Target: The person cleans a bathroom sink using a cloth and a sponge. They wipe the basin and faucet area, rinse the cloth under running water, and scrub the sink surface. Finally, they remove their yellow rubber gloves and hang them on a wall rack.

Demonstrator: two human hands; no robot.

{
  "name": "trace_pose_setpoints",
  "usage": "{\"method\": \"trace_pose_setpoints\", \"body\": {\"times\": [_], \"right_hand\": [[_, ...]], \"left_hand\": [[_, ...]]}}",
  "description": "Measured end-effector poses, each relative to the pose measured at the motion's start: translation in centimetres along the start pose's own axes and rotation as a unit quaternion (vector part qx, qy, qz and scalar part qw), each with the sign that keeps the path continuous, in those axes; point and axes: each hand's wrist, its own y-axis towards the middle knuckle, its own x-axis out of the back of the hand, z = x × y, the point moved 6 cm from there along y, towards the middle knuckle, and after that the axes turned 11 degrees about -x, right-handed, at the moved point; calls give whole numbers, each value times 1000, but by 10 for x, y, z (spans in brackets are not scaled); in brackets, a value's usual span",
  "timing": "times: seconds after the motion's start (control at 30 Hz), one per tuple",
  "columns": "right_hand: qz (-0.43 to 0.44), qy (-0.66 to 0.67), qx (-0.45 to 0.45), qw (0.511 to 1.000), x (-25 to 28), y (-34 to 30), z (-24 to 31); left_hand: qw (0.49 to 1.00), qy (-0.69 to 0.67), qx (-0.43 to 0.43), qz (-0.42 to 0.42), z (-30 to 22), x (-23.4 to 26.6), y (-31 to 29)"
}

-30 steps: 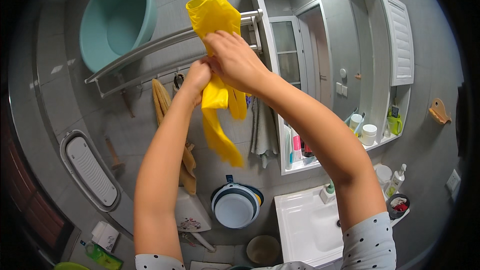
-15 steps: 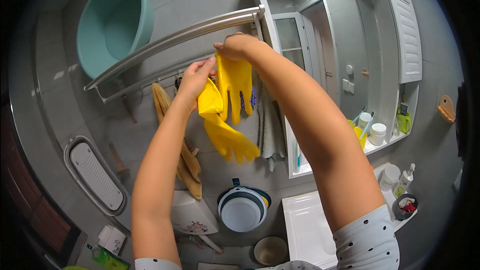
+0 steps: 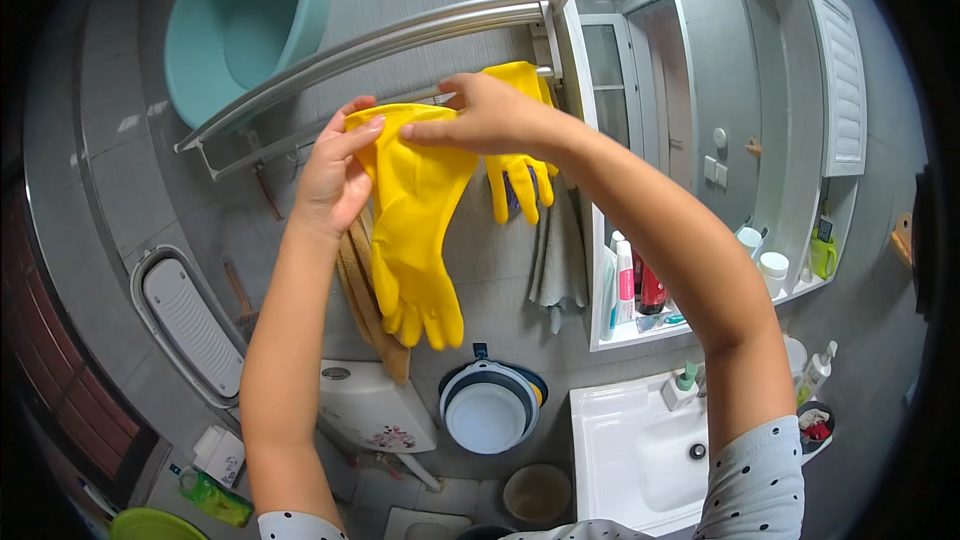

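Note:
In front of me a yellow rubber glove (image 3: 418, 215) hangs cuff up, its fingers pointing down. My left hand (image 3: 332, 178) is closed on the left side of the cuff, thumb in front. At the cuff's right side, my right hand (image 3: 490, 122) grips it with the thumb pressed on the front; some of its fingers are hidden behind the glove. A second yellow glove (image 3: 520, 185) is draped on the lower bar of the metal towel rack (image 3: 400, 40), partly behind my right hand.
A teal basin (image 3: 185, 50) sits at the rack's upper left. Behind the held glove hangs a tan cloth (image 3: 393, 355), and a grey towel (image 3: 558, 270) hangs to the right. Lower down are stacked basins (image 3: 485, 418), a white sink (image 3: 600, 460) and a mirror cabinet (image 3: 700, 330).
The second glove now hangs on the rack's bar, away from my hands. My left hand has moved left with the other glove, which now hangs straight, and my right hand has come to its cuff.

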Motion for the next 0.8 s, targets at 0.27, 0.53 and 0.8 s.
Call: {"method": "trace_pose_setpoints", "body": {"times": [0.27,0.53,0.8], "right_hand": [[219,298,-191,909,-21,-19,30],[19,425,-152,892,-5,-23,42],[-69,242,70,965,-2,25,49]], "left_hand": [[956,270,-49,-108,-10,12,-58],[924,381,-28,-3,35,-9,-108],[987,117,-48,-96,33,29,-38]]}}
